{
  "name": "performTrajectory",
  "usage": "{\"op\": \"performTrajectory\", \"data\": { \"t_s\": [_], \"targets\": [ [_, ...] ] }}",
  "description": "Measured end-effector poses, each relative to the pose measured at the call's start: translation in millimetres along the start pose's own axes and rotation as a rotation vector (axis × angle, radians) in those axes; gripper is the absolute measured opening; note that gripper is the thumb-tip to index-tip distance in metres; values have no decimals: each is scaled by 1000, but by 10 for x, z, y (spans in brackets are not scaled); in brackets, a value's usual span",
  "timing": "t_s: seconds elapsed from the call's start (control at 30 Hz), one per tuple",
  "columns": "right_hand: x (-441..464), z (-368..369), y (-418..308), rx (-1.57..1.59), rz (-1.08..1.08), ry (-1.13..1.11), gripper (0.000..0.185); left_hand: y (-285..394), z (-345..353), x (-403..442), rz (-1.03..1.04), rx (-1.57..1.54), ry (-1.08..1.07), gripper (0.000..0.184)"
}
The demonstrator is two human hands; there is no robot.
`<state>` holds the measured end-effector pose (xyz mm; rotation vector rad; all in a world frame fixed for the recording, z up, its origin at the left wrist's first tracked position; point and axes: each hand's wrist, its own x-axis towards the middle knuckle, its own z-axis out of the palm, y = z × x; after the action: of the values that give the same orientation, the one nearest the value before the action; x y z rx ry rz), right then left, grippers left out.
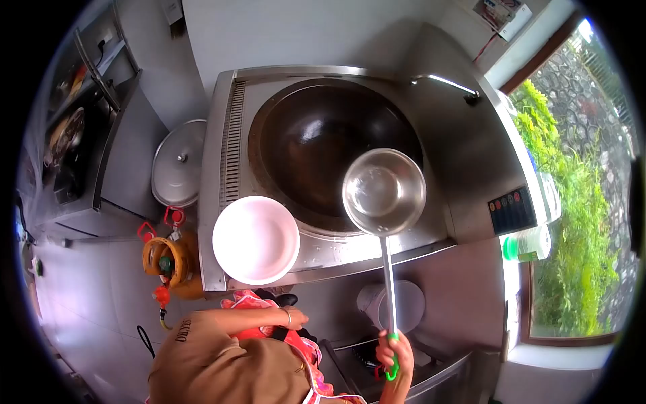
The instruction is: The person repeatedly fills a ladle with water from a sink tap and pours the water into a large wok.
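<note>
My right hand point(395, 355) is wrapped around the green-tipped end of a long-handled metal ladle point(385, 191). The ladle's deep round bowl hangs over the front right rim of a big dark wok point(323, 145), and its inside faces up at me. My left hand point(296, 318), with a bracelet at the wrist, is held low before my apron. Its fingers look curled in, and I see nothing in them. A white basin point(256, 240) sits on the front left corner of the steel stove point(340, 256), a little beyond my left hand.
A faucet point(445, 84) juts from the right splash panel, above a control panel point(513, 210). A white bucket point(400, 306) stands below the stove front. At left are a large lid point(179, 163) and an orange gas cylinder point(176, 266). Bottles point(528, 244) line the window side.
</note>
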<state>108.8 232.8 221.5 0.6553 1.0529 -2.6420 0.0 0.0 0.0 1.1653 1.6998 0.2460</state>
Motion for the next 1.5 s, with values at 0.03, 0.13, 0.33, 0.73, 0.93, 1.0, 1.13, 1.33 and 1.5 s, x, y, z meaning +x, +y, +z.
{"op": "performTrajectory", "data": {
  "t_s": [0.03,0.13,0.33,0.73,0.93,1.0,1.13,1.33,1.5],
  "targets": [
    [-223,-45,110,10,-29,12,31,2,-6,22,25,29,-36,32],
    [-993,-163,584,-2,-171,302,32,116,15,41,26,111,-123,30],
    [-2731,-303,1708,162,-316,688,29,582,305,335,167,307,-279,26],
    [-4459,173,2944,704,-1339,1311,24,1167,750,580,383,538,-567,32],
    [-5504,-730,3237,679,-1181,1895,19,1619,834,880,304,634,-588,31],
    [-5846,-1054,3311,621,-1040,2133,13,1681,910,966,296,648,-557,32],
    [-6389,-1793,3550,638,-984,2304,11,1959,984,937,264,670,-507,30],
    [-6823,-2725,3946,255,-456,2653,17,2032,1118,921,238,670,-503,26],
    [-6683,-2712,3956,-356,232,2937,28,2025,1136,977,272,689,-448,25]
  ]
}}
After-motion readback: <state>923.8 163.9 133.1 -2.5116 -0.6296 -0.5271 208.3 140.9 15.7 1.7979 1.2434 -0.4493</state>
